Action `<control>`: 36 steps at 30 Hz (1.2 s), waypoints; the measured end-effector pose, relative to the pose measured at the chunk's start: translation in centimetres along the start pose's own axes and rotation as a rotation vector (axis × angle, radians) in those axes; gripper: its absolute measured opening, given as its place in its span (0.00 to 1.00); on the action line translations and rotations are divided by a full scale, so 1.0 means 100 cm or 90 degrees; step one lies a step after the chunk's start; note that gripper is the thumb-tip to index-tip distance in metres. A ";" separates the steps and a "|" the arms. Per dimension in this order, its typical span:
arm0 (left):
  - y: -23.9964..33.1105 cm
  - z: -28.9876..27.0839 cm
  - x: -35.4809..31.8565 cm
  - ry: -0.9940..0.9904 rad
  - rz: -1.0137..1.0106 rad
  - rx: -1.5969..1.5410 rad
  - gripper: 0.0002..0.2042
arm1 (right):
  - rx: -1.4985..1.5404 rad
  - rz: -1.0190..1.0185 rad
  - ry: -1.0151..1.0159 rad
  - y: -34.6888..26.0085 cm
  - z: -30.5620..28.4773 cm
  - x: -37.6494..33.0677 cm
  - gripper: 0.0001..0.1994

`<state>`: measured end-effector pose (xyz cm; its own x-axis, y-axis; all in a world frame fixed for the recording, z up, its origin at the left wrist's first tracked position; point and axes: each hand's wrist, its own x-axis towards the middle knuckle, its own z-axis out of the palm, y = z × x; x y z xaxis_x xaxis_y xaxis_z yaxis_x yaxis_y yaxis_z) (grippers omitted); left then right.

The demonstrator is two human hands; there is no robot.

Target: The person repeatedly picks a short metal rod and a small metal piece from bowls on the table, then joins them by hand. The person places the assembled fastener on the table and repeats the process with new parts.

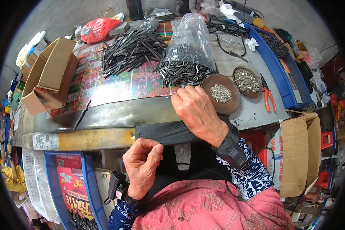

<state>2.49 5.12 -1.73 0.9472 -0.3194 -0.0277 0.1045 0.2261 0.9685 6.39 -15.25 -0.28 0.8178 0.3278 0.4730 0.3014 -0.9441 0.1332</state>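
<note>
My left hand [143, 164] is closed in a pinch just off the table's front edge, with a tiny dark tip showing between thumb and forefinger; most of what it grips is hidden. Over the tabletop, my right hand [198, 113] has its fingers curled together beside the near end of a heap of short black strips [184, 73]. Whatever those fingers may hold is out of sight. These strips spill from a clear plastic bag [191, 36]. Right of the hand stands a round brown dish [234, 103] of small silver metal pieces [220, 93].
Behind lies a pile of longer black strips [132, 50]. A second dish of grey metal bits [246, 80] and orange-handled pliers [269, 100] are at right, near a blue tray [295, 92]. Cardboard boxes [53, 73] flank the table. A blue bin [92, 191] stands below left.
</note>
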 end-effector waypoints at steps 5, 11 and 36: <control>-0.001 -0.002 -0.002 -0.006 0.033 0.004 0.06 | 0.040 0.013 0.048 0.002 -0.002 -0.002 0.03; 0.004 0.004 -0.007 -0.017 0.014 -0.017 0.06 | 0.413 0.121 0.079 -0.011 -0.030 -0.021 0.09; 0.016 0.031 -0.029 -0.092 0.020 -0.124 0.03 | 1.113 0.416 0.088 -0.050 -0.076 -0.050 0.06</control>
<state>-1.04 3.57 0.68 0.8994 -0.4342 0.0503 0.1459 0.4068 0.9018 -2.92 -12.42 3.32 0.9830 -0.1138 0.1442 0.1668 0.2247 -0.9600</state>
